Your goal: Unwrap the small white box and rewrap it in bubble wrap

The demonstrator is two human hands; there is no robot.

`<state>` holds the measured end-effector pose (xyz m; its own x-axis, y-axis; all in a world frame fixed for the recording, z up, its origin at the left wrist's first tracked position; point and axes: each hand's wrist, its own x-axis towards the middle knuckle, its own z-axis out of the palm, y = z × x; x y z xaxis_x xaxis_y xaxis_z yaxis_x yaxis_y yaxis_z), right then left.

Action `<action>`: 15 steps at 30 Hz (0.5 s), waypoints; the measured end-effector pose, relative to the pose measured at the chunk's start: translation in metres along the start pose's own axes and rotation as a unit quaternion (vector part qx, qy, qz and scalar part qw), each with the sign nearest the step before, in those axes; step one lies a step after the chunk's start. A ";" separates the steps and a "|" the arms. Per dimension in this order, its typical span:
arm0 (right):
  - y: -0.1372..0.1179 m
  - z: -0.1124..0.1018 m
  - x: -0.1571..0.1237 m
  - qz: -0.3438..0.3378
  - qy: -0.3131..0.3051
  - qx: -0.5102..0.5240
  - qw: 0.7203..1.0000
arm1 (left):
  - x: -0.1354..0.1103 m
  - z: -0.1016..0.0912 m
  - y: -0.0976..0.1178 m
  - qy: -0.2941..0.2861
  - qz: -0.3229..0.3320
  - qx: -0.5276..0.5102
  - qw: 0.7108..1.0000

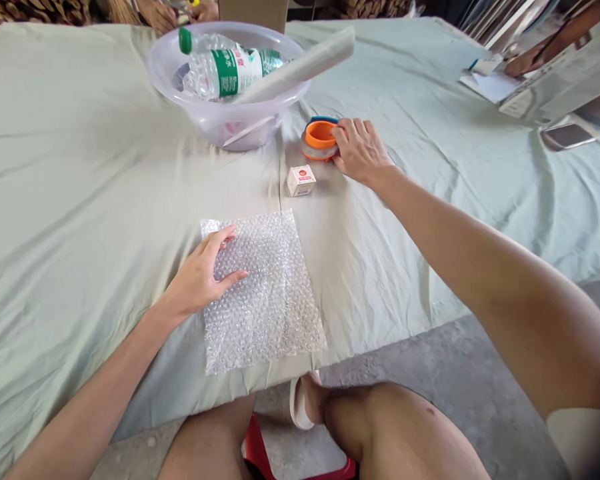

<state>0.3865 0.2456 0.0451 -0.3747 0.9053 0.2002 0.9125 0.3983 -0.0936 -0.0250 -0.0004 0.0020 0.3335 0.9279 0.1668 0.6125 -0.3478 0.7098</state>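
Clear bubble-wrap sheet (263, 293), rectangular, lies flat at lower centre of the frame on the table covered in pale green cloth (80, 167), close to its near edge. The person's left hand (200, 277) rests palm-down on the sheet's upper left corner, fingers spread and gripping nothing. The right hand (361, 150), at upper centre, curls its fingers over the right edge of a round orange tape roll with a blue part behind it (319, 139). The thumb is hidden, so whether the roll is pinched cannot be told. A small white cardboard box with a red mark (301, 180) stands just below the roll, apart from both hands. Above, a clear plastic bowl (215, 127) holds a green-labelled water bottle (230, 67) and a pale rolled sheet (300, 67). Another person's hand (523, 63) rests at upper right.
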 end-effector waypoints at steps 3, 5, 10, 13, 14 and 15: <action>0.001 -0.017 -0.013 -0.004 0.012 0.131 0.991 | 0.000 -0.001 0.001 -0.002 0.012 0.004 1.000; -0.003 -0.037 -0.032 0.003 0.050 0.203 0.978 | -0.001 -0.001 0.001 0.011 0.016 0.005 1.000; -0.026 -0.095 -0.127 0.050 0.209 0.214 0.953 | -0.002 -0.002 0.001 0.009 -0.002 0.030 1.000; -0.042 -0.117 -0.204 0.092 0.276 0.236 0.927 | -0.001 -0.003 0.005 0.016 0.014 0.041 0.999; -0.046 -0.120 -0.229 0.102 0.302 0.246 0.915 | -0.001 -0.004 0.007 0.017 0.021 0.048 0.998; -0.050 -0.120 -0.252 0.112 0.340 0.254 0.898 | 0.000 -0.004 0.008 0.018 0.025 0.056 0.998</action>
<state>0.4551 -0.0205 0.1163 0.1542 0.7399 0.6548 0.6952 0.3897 -0.6040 -0.0230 -0.0031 0.0105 0.3417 0.9123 0.2258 0.6731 -0.4052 0.6186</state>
